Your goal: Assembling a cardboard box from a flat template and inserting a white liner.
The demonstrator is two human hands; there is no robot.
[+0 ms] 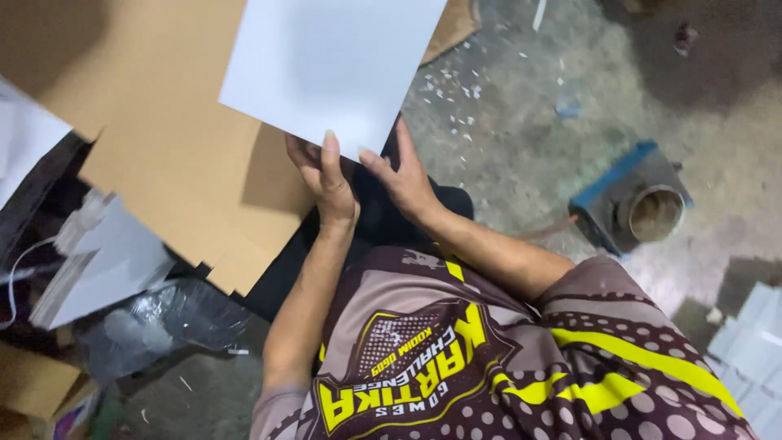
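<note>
Left hand: my left hand [326,175] holds the lower edge of a white sheet [330,69], thumb on the near face, remaining fingers behind it and out of sight.
Right hand: my right hand [403,179] sits just beside the left, its thumb tip touching the same lower edge of the sheet. Fingers are loosely curved; I cannot tell whether they pinch the sheet or merely rest against it.
White sheet: flat, blank, tilted, raised above both hands and extending away from them. It overlaps the cardboard beyond my left hand.
Cardboard: a large brown cardboard panel [155,138] lies beyond and to the outer side of my left hand, partly behind the sheet.
Dark surface: a black surface [366,216] lies directly under both hands.
Left side: outward of my left forearm, white folded boards [106,261] and a crumpled clear plastic bag [171,318].
Right side: well apart from my right hand, a round tin [654,213] stands against a blue-edged block [607,183] on the concrete floor [521,98], which carries scattered white scraps.
Far right: stacked white pieces [753,342] beyond my right elbow.
</note>
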